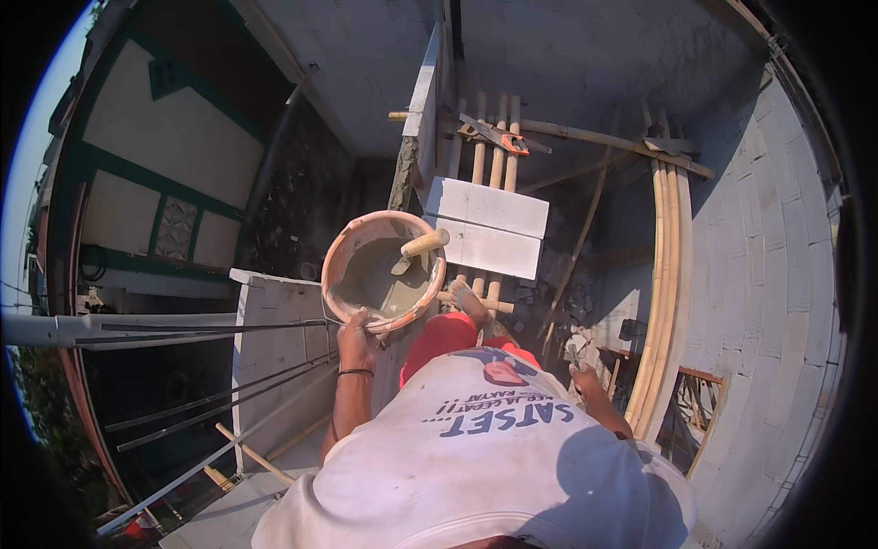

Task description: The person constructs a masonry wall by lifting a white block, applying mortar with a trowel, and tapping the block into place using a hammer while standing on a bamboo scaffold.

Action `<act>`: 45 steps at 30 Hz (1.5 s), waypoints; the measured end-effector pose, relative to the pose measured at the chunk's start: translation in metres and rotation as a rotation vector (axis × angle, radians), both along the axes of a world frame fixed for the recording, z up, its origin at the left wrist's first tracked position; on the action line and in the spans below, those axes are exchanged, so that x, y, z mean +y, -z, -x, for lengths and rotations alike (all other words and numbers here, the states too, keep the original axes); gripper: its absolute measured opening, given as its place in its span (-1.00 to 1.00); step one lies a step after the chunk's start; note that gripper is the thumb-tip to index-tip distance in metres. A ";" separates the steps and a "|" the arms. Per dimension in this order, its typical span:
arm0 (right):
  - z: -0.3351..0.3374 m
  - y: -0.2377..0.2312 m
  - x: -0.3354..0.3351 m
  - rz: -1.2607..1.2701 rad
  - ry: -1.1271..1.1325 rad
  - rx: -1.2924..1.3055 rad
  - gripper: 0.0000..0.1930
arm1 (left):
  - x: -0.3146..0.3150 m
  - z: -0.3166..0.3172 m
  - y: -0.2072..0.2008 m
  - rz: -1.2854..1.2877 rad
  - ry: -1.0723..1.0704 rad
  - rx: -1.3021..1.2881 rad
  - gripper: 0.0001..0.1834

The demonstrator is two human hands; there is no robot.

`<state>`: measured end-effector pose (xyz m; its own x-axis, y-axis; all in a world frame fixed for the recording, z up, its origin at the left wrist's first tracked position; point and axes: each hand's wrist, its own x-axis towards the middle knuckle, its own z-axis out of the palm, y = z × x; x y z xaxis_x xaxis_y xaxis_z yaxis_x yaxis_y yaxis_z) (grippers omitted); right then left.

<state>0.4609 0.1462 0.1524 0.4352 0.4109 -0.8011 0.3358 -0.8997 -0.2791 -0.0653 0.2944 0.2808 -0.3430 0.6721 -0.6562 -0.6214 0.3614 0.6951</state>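
My left hand (355, 340) is closed on the near rim of an orange bucket (340, 252). The bucket holds grey wet mortar (370, 279). A tool with a thick wooden handle (425, 242) rests in it, its lower end in the mortar and its handle by the right rim. My right hand (585, 377) hangs low at my right side, in front of pale rubble, and its fingers are too small to read. Two white lightweight blocks (489, 229) lie side by side across bamboo poles, just right of the bucket.
A handsaw (503, 137) with an orange handle lies on the bamboo poles (497, 166) ahead. Block walls stand right (750, 274) and left (274, 357). Upright bamboo (660, 302) runs along the right, with a drop to rubble below. Thin metal rods (210, 334) project on the left.
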 end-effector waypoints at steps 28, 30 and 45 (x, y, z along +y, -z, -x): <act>-0.042 0.018 0.177 -0.059 0.163 0.098 -0.47 | 0.202 0.047 0.002 -0.047 -0.309 0.057 -0.78; -0.070 0.054 0.164 0.029 -0.025 0.011 -0.35 | 0.203 0.048 0.005 -0.062 -0.286 0.035 -0.78; -0.064 -0.013 0.409 -0.027 -0.376 -0.113 -0.56 | 0.229 0.022 0.022 -0.040 -0.467 0.101 -0.75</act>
<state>0.5251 0.5548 0.1651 0.3353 0.5786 -0.7435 0.6706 -0.7008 -0.2430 -0.0871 0.5237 0.2592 -0.6751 0.4549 -0.5807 -0.6396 0.0313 0.7681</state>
